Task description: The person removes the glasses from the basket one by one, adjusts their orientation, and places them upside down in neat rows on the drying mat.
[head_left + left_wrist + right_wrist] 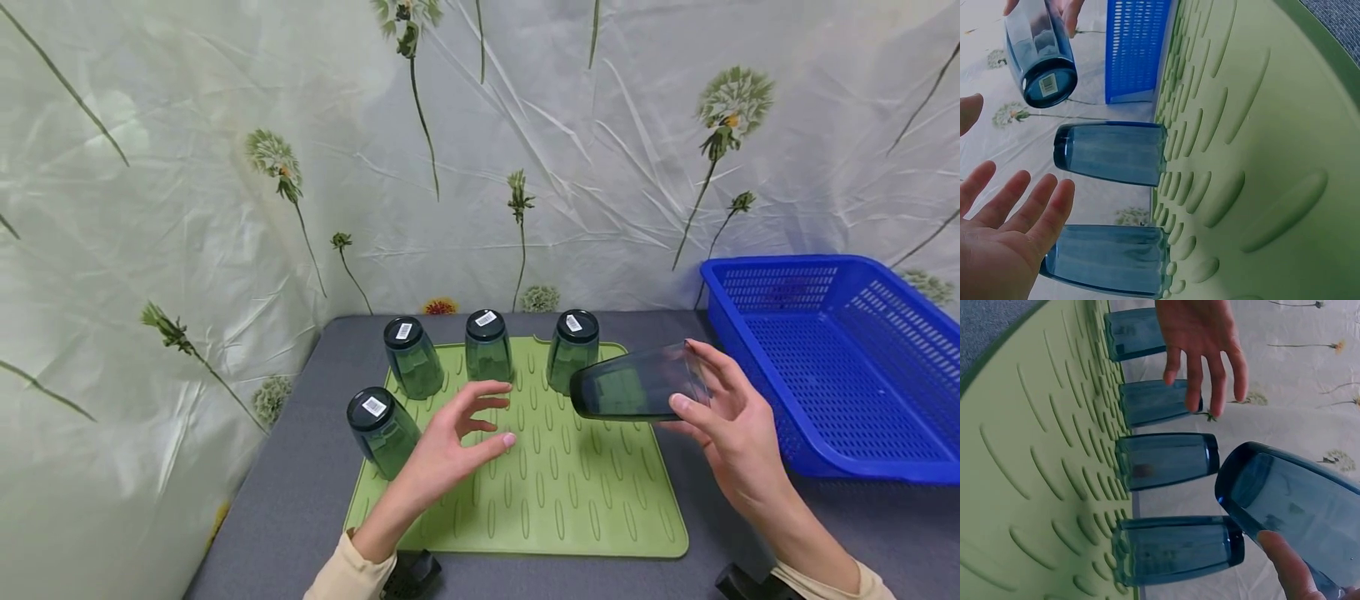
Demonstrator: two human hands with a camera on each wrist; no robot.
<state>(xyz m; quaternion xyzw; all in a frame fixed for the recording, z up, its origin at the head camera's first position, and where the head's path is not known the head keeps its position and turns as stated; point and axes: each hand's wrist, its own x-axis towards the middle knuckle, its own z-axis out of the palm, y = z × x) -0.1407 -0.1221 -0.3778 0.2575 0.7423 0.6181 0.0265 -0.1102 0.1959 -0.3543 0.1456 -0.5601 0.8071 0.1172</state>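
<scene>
My right hand (731,425) grips a dark tinted drinking glass (637,383) near its rim. The glass is tilted on its side above the mat's right part, its base pointing left; a label shows on that base in the left wrist view. My left hand (453,442) hangs over the mat with fingers loosely bent and nothing in them. Upside down on the green ribbed mat (555,508) stand a front left glass (386,437), a back left glass (416,362), a back middle glass (489,354) and a back right glass (572,358), labels on their bases.
A blue perforated plastic basket (825,450) stands at the right, beside my right hand. The mat lies on a grey table (277,517). Behind hangs a pale curtain (465,233) with dandelion prints.
</scene>
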